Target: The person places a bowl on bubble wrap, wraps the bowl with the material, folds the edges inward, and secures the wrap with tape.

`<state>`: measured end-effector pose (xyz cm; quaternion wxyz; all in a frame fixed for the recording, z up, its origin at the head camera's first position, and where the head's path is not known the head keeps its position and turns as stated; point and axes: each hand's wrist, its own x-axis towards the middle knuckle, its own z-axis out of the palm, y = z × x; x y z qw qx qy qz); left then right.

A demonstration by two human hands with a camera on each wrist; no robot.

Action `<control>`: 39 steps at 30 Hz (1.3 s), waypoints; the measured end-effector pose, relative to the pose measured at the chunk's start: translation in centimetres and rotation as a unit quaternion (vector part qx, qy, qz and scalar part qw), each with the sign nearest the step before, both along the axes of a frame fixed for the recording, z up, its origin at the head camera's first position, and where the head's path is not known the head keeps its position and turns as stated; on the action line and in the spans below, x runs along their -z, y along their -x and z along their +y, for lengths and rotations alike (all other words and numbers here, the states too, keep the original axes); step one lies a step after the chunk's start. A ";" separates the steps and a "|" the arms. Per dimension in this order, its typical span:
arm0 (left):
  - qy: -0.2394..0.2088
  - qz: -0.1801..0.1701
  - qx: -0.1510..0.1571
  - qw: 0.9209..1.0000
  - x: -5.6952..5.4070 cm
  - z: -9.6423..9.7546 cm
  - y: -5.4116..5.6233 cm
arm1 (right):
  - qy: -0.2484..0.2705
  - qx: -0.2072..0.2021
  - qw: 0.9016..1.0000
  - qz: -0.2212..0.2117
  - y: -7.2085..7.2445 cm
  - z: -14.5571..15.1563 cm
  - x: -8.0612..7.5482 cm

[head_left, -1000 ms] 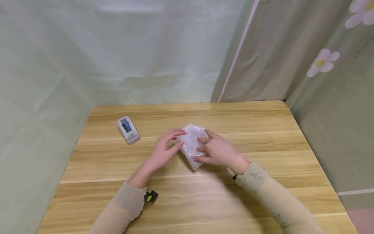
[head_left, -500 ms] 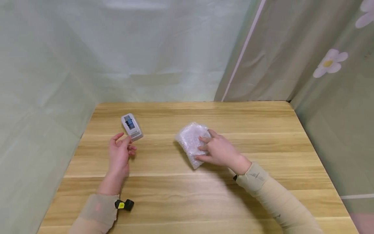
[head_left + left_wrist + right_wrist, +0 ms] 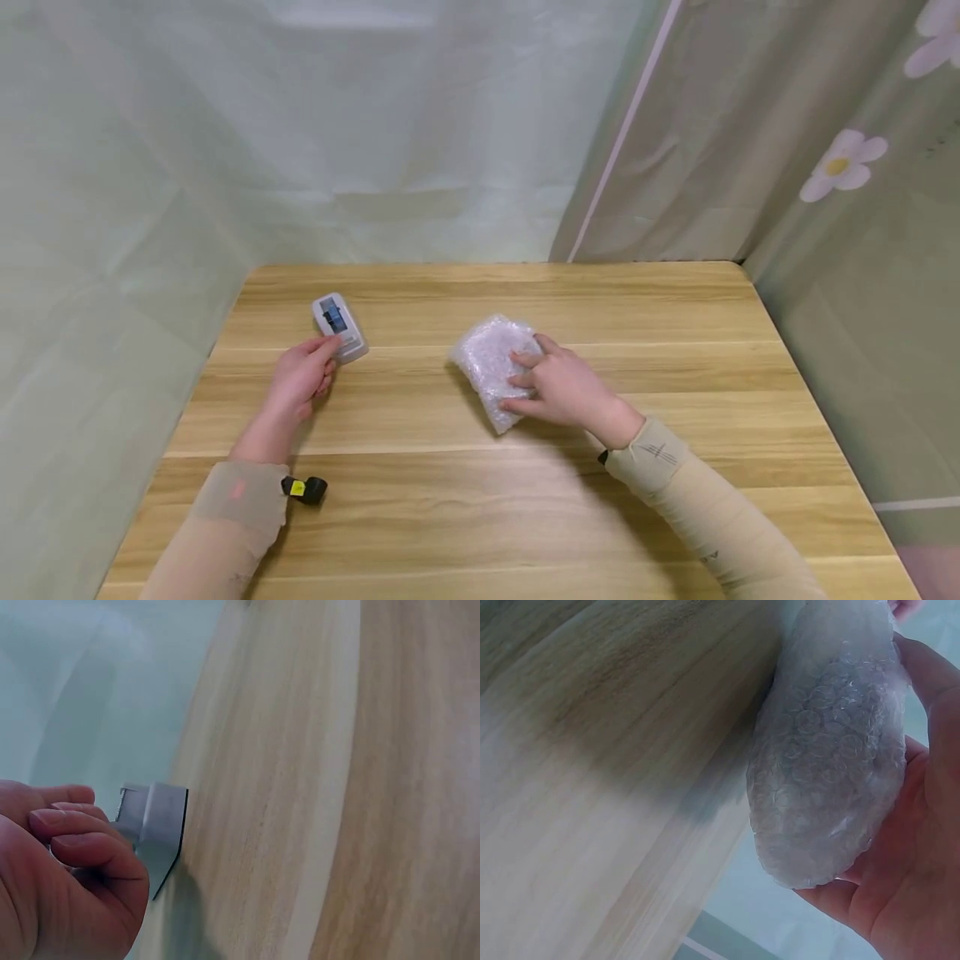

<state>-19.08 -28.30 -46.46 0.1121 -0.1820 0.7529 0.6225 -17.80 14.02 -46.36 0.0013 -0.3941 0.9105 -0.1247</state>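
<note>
A light grey tape dispenser (image 3: 331, 317) with a blue roll in its dark window stands at the table's left. My left hand (image 3: 298, 375) is at the dispenser's front end, thumb and forefinger pinched together over the cutter. The other fingers (image 3: 101, 851) are curled; whatever tape lies between the fingertips is hidden. At the middle of the table, my right hand (image 3: 566, 387) holds a bubble-wrapped package (image 3: 487, 358), fingers spread over its right side. The right wrist view shows the bubble wrap (image 3: 825, 765) bulging rounded, with the hand's fingers and palm along one side.
The wooden table (image 3: 637, 317) ends at a pale curtain (image 3: 405, 142) behind and on the left. A grey curtain with flowers (image 3: 840, 165) hangs on the right. A small black wrist camera (image 3: 306, 490) sits on the left sleeve.
My left hand has left the package and moved left to the dispenser, its fingertips now drawn together at the front. My right hand stays on the package, whose left edge has spread out.
</note>
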 end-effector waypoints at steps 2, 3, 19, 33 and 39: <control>-0.008 -0.008 0.003 1.000 0.2 0.1 0.3 | -0.002 0.004 1.000 -0.004 0.0 0.0 0.0; -0.016 -0.012 0.004 1.000 0.2 0.1 0.4 | -0.002 0.004 1.000 -0.005 0.1 0.0 0.1; -0.178 -0.055 -0.126 0.974 0.8 1.2 1.2 | 0.002 0.017 1.000 -0.018 0.1 -0.7 0.0; -0.256 -0.065 -0.078 0.961 -0.6 0.7 0.6 | 0.016 0.007 1.000 -0.020 0.0 -0.8 -0.3; -0.208 -0.045 -0.034 0.977 -0.9 1.8 0.9 | 0.010 0.017 1.000 -0.023 0.2 -0.7 -0.3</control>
